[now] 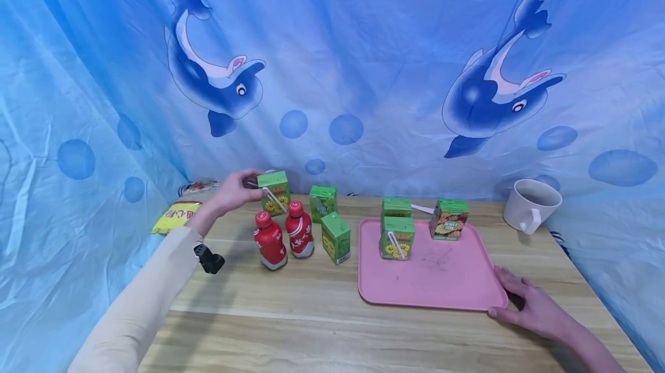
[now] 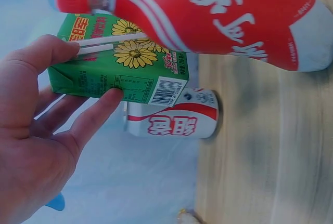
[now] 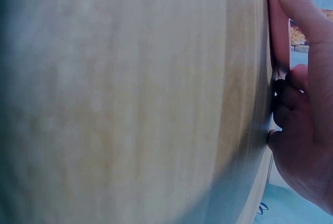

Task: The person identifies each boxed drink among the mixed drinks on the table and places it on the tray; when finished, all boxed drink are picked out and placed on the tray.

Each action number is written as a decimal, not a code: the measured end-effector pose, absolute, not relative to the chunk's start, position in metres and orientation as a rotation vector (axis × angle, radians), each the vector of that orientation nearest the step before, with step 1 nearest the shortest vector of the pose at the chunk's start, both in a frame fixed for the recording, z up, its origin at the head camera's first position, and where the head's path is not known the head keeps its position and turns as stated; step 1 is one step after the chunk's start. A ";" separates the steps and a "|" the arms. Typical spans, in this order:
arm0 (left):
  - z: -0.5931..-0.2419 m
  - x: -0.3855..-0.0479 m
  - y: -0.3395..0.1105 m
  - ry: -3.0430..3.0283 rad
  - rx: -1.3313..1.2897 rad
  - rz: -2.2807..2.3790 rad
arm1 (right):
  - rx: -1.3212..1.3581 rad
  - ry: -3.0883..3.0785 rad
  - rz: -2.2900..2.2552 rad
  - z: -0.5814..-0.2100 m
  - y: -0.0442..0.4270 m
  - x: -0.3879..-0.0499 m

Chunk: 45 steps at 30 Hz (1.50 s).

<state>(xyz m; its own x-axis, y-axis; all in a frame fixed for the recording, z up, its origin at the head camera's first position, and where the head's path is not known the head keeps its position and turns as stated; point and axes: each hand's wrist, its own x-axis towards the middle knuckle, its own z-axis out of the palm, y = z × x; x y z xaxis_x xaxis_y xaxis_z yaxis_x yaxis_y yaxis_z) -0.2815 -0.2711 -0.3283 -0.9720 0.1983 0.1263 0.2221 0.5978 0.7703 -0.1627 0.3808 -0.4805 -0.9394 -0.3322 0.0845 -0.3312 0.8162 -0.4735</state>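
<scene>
Green flower-print drink carton (image 1: 277, 189), centre-left: left hand (image 1: 235, 191) pinching; pink tray (image 1: 436, 283), lower right: right hand (image 1: 532, 308) gripping, seemingly steadying.

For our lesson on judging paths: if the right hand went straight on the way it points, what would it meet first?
The pink tray, whose corner the right hand is touching. Past its rim, the line seems to run toward the front flower-printed drink carton, though depth is unclear.
</scene>
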 end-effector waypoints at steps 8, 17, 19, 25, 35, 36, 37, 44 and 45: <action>-0.309 -0.279 -0.273 -2.750 -0.339 -1.383 | -0.564 2.989 -0.799 -0.480 0.380 -0.162; -0.282 -0.271 -0.263 -2.730 -0.374 -1.394 | -0.577 3.002 -0.783 -0.482 0.382 -0.163; -0.279 -0.271 -0.261 -2.728 -0.373 -1.391 | -0.569 3.001 -0.782 -0.483 0.382 -0.164; -0.271 -0.270 -0.256 -2.728 -0.361 -1.348 | -0.567 3.003 -0.773 -0.484 0.382 -0.164; -0.254 -0.264 -0.228 -2.698 -0.397 -1.356 | -0.594 3.017 -0.767 -0.485 0.385 -0.164; -0.252 -0.264 -0.224 -2.696 -0.409 -1.351 | -0.598 3.019 -0.764 -0.485 0.384 -0.164; -0.251 -0.263 -0.221 -2.696 -0.421 -1.348 | -0.592 3.019 -0.765 -0.485 0.384 -0.164; -0.243 -0.257 -0.200 -2.686 -0.498 -1.367 | -0.573 3.007 -0.798 -0.485 0.383 -0.163; -0.241 -0.256 -0.197 -2.684 -0.504 -1.366 | -0.574 3.014 -0.794 -0.485 0.383 -0.163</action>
